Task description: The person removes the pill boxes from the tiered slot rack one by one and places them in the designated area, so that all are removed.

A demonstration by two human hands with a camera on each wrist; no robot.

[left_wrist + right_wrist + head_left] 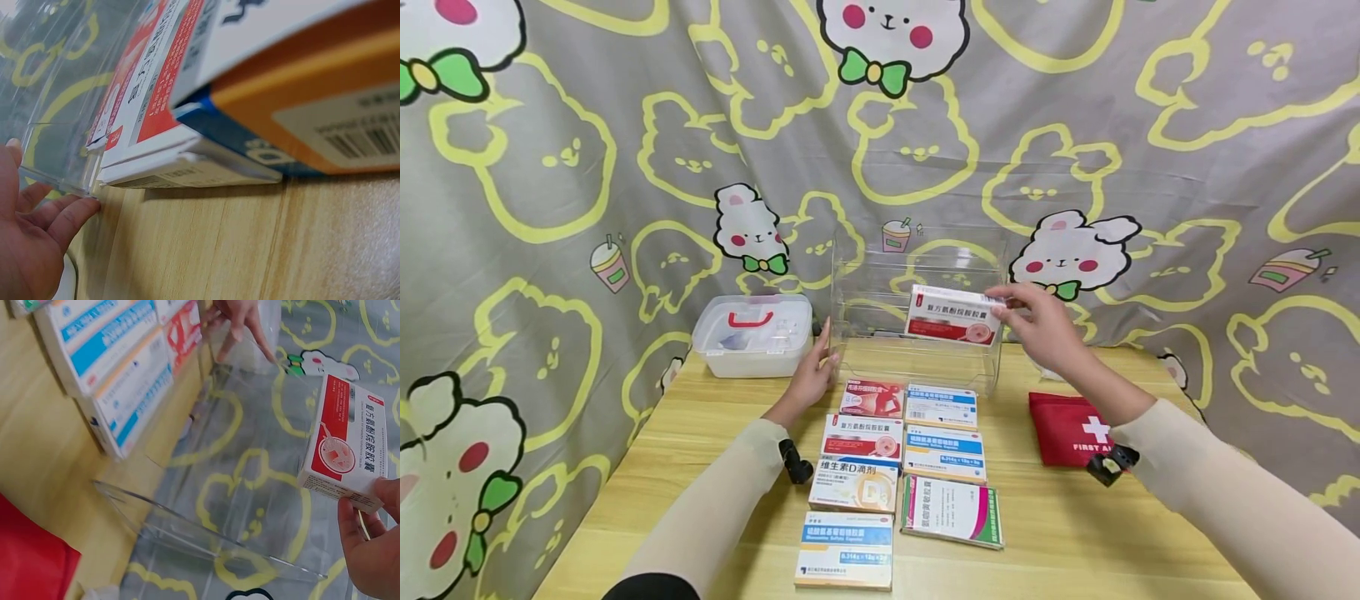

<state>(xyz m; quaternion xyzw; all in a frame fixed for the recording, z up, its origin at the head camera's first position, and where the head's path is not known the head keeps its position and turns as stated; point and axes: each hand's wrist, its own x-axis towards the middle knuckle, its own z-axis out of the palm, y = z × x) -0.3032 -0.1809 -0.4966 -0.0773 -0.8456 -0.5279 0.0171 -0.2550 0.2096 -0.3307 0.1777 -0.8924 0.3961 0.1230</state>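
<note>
My right hand (1041, 325) pinches a white-and-red medicine box (953, 315) by its right end, thumb in front. The box is in front of the upper part of a clear plastic display rack (917, 354); in the right wrist view the box (347, 428) appears apart from the rack's side panel (206, 534). At the rack's left side, my left hand (811, 375) touches the panel with fairly straight fingers. The left wrist view shows those fingers (65, 222) at the panel's lower edge, beside a white-and-red medicine box (147, 134).
Medicine boxes lie in two columns before the rack, including a vitamin D box (853, 485), a blue-and-white box (845, 550) and a green-and-magenta one (952, 511). A lidded clear bin (752, 354) stands left; a red first-aid pouch (1060, 429) lies right. A patterned curtain (917, 158) hangs behind.
</note>
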